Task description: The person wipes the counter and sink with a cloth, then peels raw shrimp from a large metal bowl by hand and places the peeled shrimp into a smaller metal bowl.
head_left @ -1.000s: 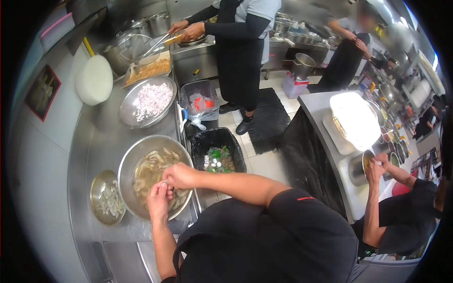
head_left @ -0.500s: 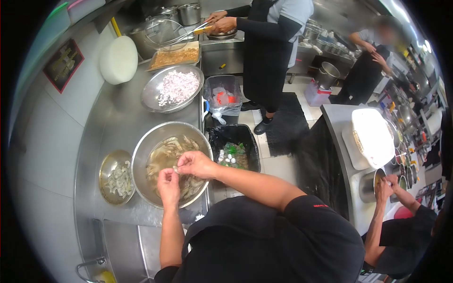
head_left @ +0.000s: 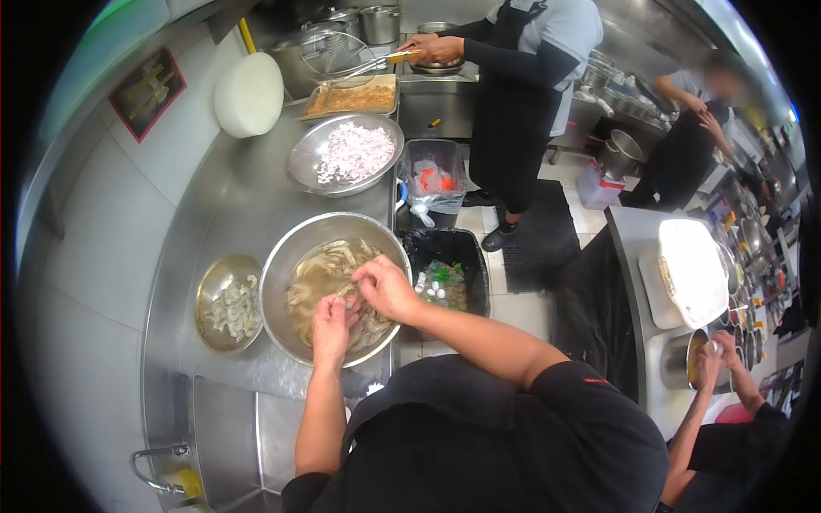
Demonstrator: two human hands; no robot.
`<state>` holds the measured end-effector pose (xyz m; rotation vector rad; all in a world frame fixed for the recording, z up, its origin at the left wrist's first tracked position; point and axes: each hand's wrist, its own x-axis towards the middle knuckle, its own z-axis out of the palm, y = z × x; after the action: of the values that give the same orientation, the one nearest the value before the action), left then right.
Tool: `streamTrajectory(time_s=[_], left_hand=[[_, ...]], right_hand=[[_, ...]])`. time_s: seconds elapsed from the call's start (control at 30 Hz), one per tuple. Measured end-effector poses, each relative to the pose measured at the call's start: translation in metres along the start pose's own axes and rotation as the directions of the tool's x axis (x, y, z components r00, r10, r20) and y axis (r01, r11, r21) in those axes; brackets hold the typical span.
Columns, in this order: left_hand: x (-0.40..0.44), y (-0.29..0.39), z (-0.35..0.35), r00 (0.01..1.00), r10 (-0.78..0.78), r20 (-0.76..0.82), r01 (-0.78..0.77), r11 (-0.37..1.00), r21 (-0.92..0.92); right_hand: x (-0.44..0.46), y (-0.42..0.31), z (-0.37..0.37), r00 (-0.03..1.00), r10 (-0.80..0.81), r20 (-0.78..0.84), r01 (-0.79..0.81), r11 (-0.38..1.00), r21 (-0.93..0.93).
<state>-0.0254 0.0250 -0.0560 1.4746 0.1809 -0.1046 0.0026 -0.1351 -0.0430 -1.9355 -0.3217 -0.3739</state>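
My left hand (head_left: 333,323) is over the near part of a large steel bowl (head_left: 272,295), fingers closed on what looks like a shrimp, mostly hidden by the fingertips. Just right of it, my right hand (head_left: 386,286) has its fingers pinched together; whatever is in them cannot be made out. Under both hands, raw grey shrimp (head_left: 316,269) lie in cloudy water. Left of this bowl, a smaller metal bowl (head_left: 203,299) contains a pile of peeled shrimp (head_left: 235,309).
Behind stand a bowl of chopped pink-white pieces (head_left: 355,152) and a tray of brown food (head_left: 352,98). A black-lined bin (head_left: 479,256) is right of the counter; a sink (head_left: 224,427) is nearer me. One co-worker (head_left: 522,111) holds a strainer; another's hands (head_left: 714,355) work over a pot.
My hands have drawn slightly apart, the right one pulling away from the left's fingertips. The whole view has shifted, so the counter appears further right. The co-worker's hands at right moved over the pot.
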Motion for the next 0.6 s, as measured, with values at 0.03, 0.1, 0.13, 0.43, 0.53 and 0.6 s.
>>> streamTrajectory(time_s=[0.03, 0.1, 0.13, 0.43, 0.53, 0.6], left_hand=[[0.0, 0.002, 0.0, 1.0, -0.019, 0.001, 0.019, 1.0, -0.012], [0.001, 0.006, -0.001, 0.999, -0.052, 0.006, 0.052, 0.998, -0.034], [0.001, 0.006, -0.002, 0.998, -0.06, 0.032, 0.06, 0.998, -0.002], [0.003, 0.003, -0.006, 0.997, -0.069, 0.044, 0.07, 0.997, -0.027], [0.003, 0.003, -0.009, 0.996, -0.06, 0.063, 0.06, 0.998, 0.009], [0.002, 0.005, -0.007, 0.995, -0.06, 0.079, 0.057, 0.998, 0.041]], right_hand=[[0.0, 0.001, 0.0, 1.0, 0.008, 0.005, -0.008, 0.999, 0.036], [0.001, 0.002, 0.001, 1.0, 0.023, 0.013, -0.024, 0.994, 0.105], [0.001, 0.002, 0.0, 0.995, 0.007, 0.099, -0.02, 0.991, 0.133], [-0.003, -0.001, 0.002, 0.921, -0.199, 0.336, 0.223, 0.974, -0.033], [-0.008, -0.007, 0.003, 0.93, -0.152, 0.336, 0.193, 0.977, -0.093], [-0.008, -0.005, 0.004, 0.93, -0.144, 0.34, 0.19, 0.976, -0.109]])
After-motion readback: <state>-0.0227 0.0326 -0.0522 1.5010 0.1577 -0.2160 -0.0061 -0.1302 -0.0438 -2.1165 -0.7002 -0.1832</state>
